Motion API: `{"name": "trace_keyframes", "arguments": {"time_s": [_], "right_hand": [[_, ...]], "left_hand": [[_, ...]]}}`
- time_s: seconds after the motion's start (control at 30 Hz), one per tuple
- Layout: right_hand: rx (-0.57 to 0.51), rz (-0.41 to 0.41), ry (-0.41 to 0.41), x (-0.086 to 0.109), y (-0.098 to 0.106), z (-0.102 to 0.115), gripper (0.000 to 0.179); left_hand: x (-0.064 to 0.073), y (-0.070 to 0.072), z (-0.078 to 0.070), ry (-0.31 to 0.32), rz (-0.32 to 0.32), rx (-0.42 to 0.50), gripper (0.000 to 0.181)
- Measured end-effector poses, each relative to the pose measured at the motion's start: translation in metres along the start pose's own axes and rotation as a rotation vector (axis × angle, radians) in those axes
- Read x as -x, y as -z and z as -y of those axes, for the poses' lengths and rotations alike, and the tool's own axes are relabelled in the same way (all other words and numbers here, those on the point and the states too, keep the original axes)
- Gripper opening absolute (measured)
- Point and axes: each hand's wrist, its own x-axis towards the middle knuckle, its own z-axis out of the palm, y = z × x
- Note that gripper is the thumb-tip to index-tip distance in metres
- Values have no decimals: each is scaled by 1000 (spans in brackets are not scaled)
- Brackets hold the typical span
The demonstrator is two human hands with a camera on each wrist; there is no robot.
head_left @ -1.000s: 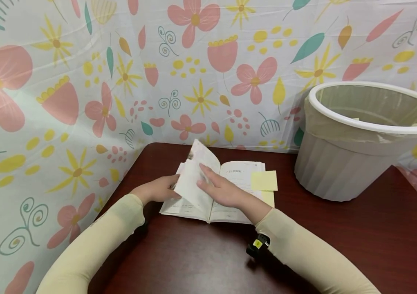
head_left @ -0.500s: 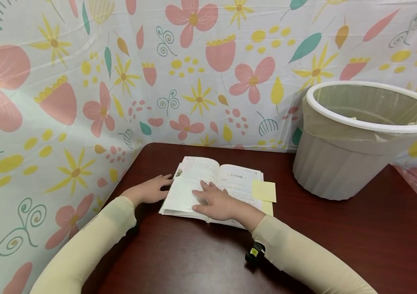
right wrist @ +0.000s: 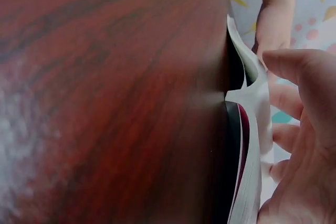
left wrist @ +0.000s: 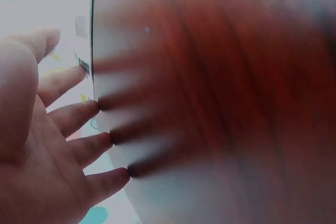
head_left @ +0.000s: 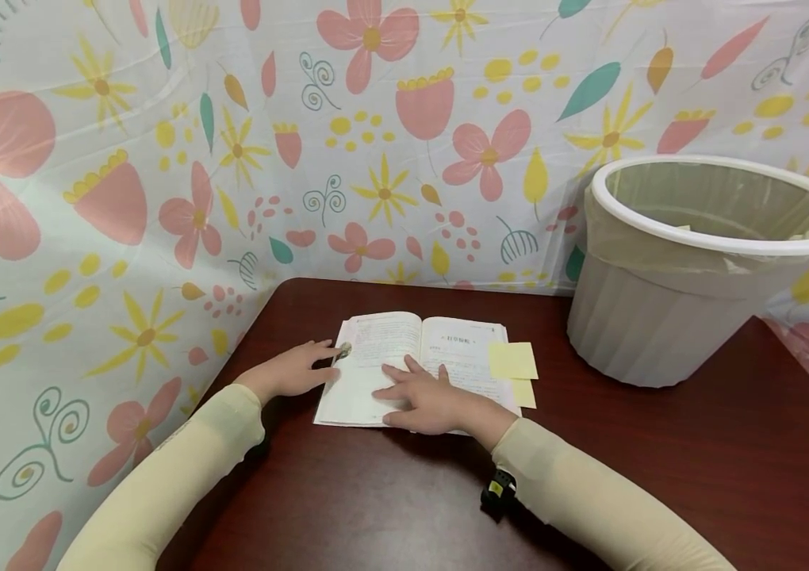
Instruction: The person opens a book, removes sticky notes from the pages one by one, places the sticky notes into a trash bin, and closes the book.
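Note:
An open book [head_left: 386, 341] lies on the dark red-brown table, showing a printed left page and a right page with a heading. My right hand [head_left: 427, 400] rests across its lower middle with fingers spread over the pages. At the book's left edge is my left hand [head_left: 293, 369], its fingers extended and the fingertips at the page border near a small dark picture. In the left wrist view the fingers of the left hand [left wrist: 68, 124] are spread, several tips touching the tabletop. From the right wrist, the right hand [right wrist: 304, 114] lies over the book's curved lower edge [right wrist: 252, 135].
Two yellow sticky notes [head_left: 514, 361] stick out from the book's right edge. A grey waste bin [head_left: 643, 317] with a white rim and a plastic liner stands at the table's right. Floral cloth [head_left: 376, 119] hangs behind and to the left of the table [head_left: 347, 492].
A lifted page has been turned down flat onto the left side. My left hand let go of it and drew left; the right hand moved down onto the pages. The book shifted slightly.

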Motion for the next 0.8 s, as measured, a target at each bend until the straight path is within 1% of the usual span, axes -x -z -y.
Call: {"name": "trace_keyframes", "arguments": {"time_s": [0.1, 0.2, 0.27, 0.37, 0.47, 0.57, 0.6, 0.7, 0.8], "right_hand": [[-33, -8, 26, 1, 3, -3, 48], [-90, -12, 65, 6, 11, -8, 48], [-125, -13, 86, 9, 19, -15, 48], [-135, -32, 105, 15, 31, -29, 50], [-126, -58, 80, 21, 41, -47, 51], [-118, -74, 25, 29, 50, -65, 51], [-116, -77, 5, 31, 53, -71, 52], [-111, -85, -61, 40, 60, -88, 53], [-106, -93, -119, 48, 65, -105, 54]], "left_hand": [[-2, 0, -6, -2, -29, -12, 69], [-8, 2, -17, -36, -56, -29, 69], [-12, 5, -28, -63, -66, -29, 66], [-21, 10, -48, -121, -60, -31, 62], [-31, 13, -69, -186, -36, -54, 55], [-42, 14, -90, -248, -9, -94, 52], [-46, 14, -97, -259, 6, -106, 52], [-58, 15, -117, -269, 57, -139, 55], [-70, 14, -137, -246, 106, -161, 60]]}}
